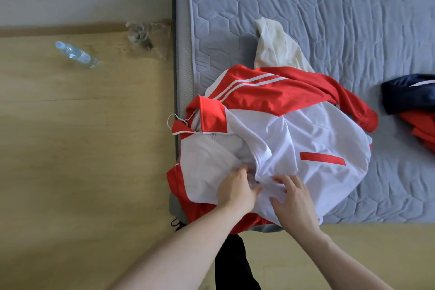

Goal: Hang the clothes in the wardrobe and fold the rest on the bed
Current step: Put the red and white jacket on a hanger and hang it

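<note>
Both hands pinch the jacket (282,129) at its zip's lower end, the left hand (236,189) and right hand (294,200) either side, with the hanger (175,119) at the far collar end.

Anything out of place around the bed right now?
Yes: a water bottle lies on its side on the floor left of the mattress, with crumpled clear plastic against the wall nearby. On the bed, both hands work at the jacket zipper; its hanger hook pokes past the mattress edge.

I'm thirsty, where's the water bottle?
The water bottle lies on its side on the wooden floor, at the upper left of the head view, left of the bed.
</note>
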The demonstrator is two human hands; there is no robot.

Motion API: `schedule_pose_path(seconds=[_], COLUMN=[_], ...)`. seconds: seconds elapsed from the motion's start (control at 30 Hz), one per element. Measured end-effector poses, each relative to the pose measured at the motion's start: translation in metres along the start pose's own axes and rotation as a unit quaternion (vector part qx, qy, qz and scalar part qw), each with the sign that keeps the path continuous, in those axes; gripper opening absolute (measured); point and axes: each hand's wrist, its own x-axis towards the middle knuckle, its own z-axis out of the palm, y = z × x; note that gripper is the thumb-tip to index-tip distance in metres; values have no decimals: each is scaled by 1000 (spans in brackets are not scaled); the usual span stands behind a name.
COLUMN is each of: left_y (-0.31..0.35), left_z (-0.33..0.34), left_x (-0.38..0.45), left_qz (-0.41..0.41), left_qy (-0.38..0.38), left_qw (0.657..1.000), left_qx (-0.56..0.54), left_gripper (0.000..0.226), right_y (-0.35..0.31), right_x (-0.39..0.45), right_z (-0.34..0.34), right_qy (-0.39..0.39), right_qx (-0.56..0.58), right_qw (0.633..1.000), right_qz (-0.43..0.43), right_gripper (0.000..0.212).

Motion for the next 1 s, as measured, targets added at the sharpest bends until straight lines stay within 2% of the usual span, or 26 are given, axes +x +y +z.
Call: schedule_pose_path(seconds=[0.17, 0.37, 0.43, 0.53, 0.6, 0.67, 0.77, 0.8, 0.9, 1.0], left_y=[2, -8, -9, -9, -9, -8, -7, -8, -11, -8], left_z=[13, 19, 22, 25, 24, 21, 11, 7, -9, -26], left_x=[16, 28, 26, 24, 23, 19, 6, 1, -17, -31], left_qz=[36, -5, -35, -58, -52, -19, 75, 108, 169, 208], left_qy=[58, 41, 24, 9, -8, -10, 18, 22, 20, 13], left_qw=[996, 998, 998, 997, 996, 994, 991, 988, 982, 977], left_qx=[51, 48, 40, 50, 77, 103, 107, 107, 81, 53], left_gripper=[24, 31, 32, 30, 27, 24, 21, 20, 14, 14], right_y=[4, 7, 8, 7, 10, 13, 16, 17, 19, 9], right_x=[11, 26, 26, 19, 14, 12, 8, 6, -2, -9], right_z=[2, 1, 3, 8, 14, 17, 17, 17, 18, 18], right_qy=[0, 8, 10, 2, 0, 2, 4, -1, 13, 40], right_qx=[-59, -79, -98, -135, -149, -158, -184, -194, -135, -37], right_qw=[998, 997, 995, 991, 988, 987, 982, 980, 991, 998], right_qz=[19, 24, 20, 21, 27, 43, 42, 34, -8, -44], right_gripper=[41, 9, 16, 47, 54, 48, 17, 13, 16, 50])
